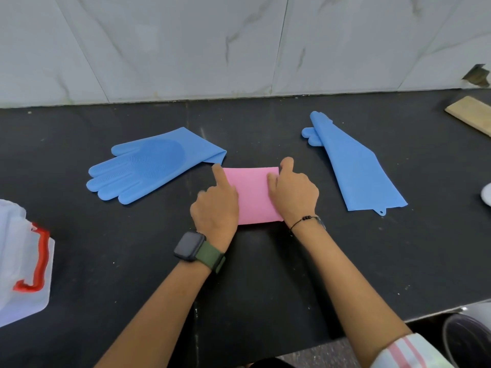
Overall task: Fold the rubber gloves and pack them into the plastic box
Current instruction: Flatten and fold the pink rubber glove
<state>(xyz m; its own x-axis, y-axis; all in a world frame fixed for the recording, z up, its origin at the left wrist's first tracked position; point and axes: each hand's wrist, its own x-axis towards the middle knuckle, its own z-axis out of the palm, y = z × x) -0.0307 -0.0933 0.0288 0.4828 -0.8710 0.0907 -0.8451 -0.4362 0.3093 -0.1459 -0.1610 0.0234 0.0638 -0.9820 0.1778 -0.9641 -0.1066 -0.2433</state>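
A pink rubber glove lies folded into a flat rectangle on the middle of the black counter. My left hand presses its left edge, index finger stretched out along it. On the glove's right side rests my right hand, thumb at the far corner. One blue glove lies flat to the left, fingers spread and pointing left. Another blue glove lies to the right, folded lengthwise. The clear plastic box with a red handle stands at the left edge.
A marble wall backs the black counter. A wooden board lies at the far right. A white object peeks in at the right edge. Beyond the counter's front right corner sits a dark round container.
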